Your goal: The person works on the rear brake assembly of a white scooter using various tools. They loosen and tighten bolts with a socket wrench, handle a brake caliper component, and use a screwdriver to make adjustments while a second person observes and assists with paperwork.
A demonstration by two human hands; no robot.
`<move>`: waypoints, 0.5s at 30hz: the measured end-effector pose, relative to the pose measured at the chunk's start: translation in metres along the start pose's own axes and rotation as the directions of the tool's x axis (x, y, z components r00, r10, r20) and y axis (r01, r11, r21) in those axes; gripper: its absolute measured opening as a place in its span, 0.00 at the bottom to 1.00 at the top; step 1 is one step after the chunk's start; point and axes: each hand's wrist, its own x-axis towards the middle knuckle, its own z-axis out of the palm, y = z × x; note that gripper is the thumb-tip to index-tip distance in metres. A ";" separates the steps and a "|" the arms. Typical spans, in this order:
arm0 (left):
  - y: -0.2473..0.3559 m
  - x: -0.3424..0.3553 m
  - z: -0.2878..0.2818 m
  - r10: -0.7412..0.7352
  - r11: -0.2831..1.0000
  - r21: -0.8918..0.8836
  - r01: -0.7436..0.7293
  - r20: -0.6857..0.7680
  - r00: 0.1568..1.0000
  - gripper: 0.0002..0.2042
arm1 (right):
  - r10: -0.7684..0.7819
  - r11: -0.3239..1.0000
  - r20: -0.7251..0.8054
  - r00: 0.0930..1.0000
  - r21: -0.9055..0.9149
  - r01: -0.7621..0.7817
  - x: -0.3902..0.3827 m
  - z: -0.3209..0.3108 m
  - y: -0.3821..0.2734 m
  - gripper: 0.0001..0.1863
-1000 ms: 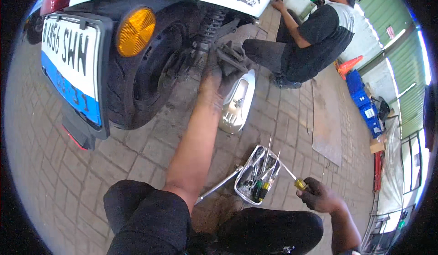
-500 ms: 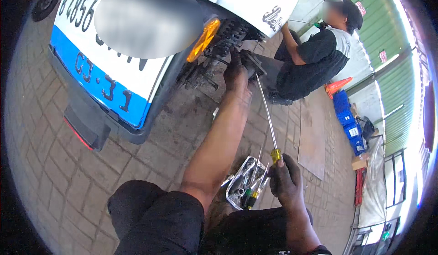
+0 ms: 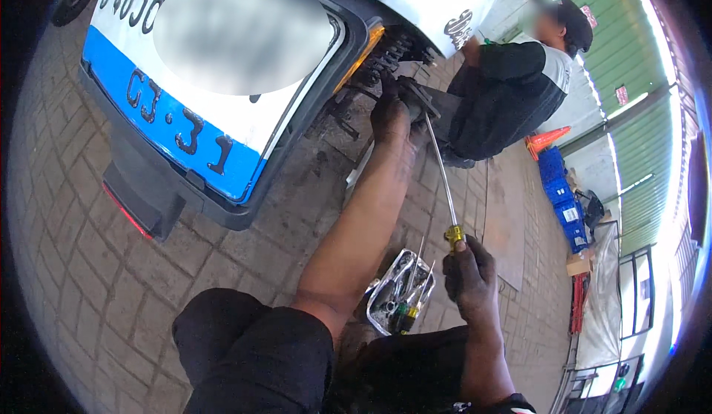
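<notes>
Out in front, my left hand (image 3: 391,116) is closed round a dark, greasy metal part (image 3: 420,103) below the rear of a white scooter (image 3: 437,10). My right hand (image 3: 472,277) grips a screwdriver by its yellow handle (image 3: 455,235). Its long steel shaft slants up and away from me, and the tip meets the dark part beside my left fingers. Exactly where the tip sits on the part is too small to tell. A black coil spring (image 3: 389,52) of the scooter stands just beyond my left hand.
A big licence plate (image 3: 174,134) with a blue strip fills the upper left. Near my knees lies a metal tray (image 3: 386,275) of wrenches and screwdrivers. A co-worker (image 3: 512,95) crouches beyond the scooter. Blue crates (image 3: 558,188) and an orange cone (image 3: 547,140) are at right.
My right hand and the screwdriver have shifted slightly up and to the right in view, tip still at the part. The plate looks shifted too. The co-worker's arm has moved.
</notes>
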 end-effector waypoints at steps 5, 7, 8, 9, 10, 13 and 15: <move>-0.003 0.013 -0.013 0.038 0.997 0.069 -0.039 0.002 0.999 0.23 | -0.355 0.669 -0.098 0.930 -0.721 0.180 -0.003 0.017 -0.010 0.20; -0.004 0.017 -0.019 0.063 0.995 0.081 -0.065 0.021 0.998 0.23 | -0.416 0.566 -0.041 0.908 -0.794 0.223 -0.002 0.022 -0.009 0.21; -0.009 0.013 -0.015 0.104 0.990 0.089 -0.106 0.026 0.994 0.22 | -0.420 0.567 -0.058 0.906 -0.796 0.212 0.003 0.017 0.004 0.21; -0.014 0.008 -0.011 0.145 0.984 0.096 -0.147 0.031 0.989 0.22 | -0.307 0.775 -0.026 0.951 -0.587 0.234 0.010 0.011 0.026 0.20; -0.018 0.000 -0.008 0.130 0.986 0.099 -0.133 0.039 0.991 0.22 | -0.206 0.921 0.037 0.978 -0.330 0.206 0.013 0.006 0.039 0.19; -0.020 -0.007 -0.022 0.106 0.993 -0.077 -0.092 0.191 0.976 0.20 | 0.121 0.984 0.137 0.983 0.117 -0.137 0.005 0.014 0.027 0.18; -0.018 -0.008 -0.031 0.061 0.995 -0.088 -0.044 0.201 0.978 0.20 | 0.058 0.998 0.134 0.989 -0.042 -0.053 0.007 0.013 0.037 0.20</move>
